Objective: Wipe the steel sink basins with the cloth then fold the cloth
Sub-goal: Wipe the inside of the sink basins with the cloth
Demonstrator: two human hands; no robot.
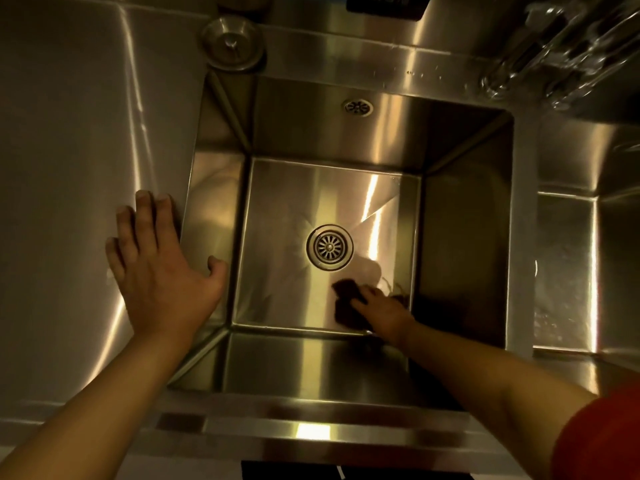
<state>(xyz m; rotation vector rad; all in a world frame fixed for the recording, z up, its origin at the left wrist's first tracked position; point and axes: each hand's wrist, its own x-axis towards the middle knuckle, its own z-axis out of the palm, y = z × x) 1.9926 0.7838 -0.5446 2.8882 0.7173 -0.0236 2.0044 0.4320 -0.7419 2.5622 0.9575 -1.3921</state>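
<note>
A deep steel sink basin [277, 209] fills the middle of the view, with a round drain [329, 247] in its floor. My right hand [384, 311] is down on the basin floor near the front right corner, pressing a dark cloth [346, 304] flat against the steel just below the drain. My left hand [157, 268] lies flat with fingers spread on the counter at the basin's left rim, thumb over the edge. A second basin [568, 271] shows partly at the right.
A steel drain strainer plug [231, 43] sits on the ledge behind the basin's left corner. An overflow vent [357, 107] is in the back wall. Shiny tap parts [540, 53] hang at the top right. Grey counter [69, 133] spreads to the left.
</note>
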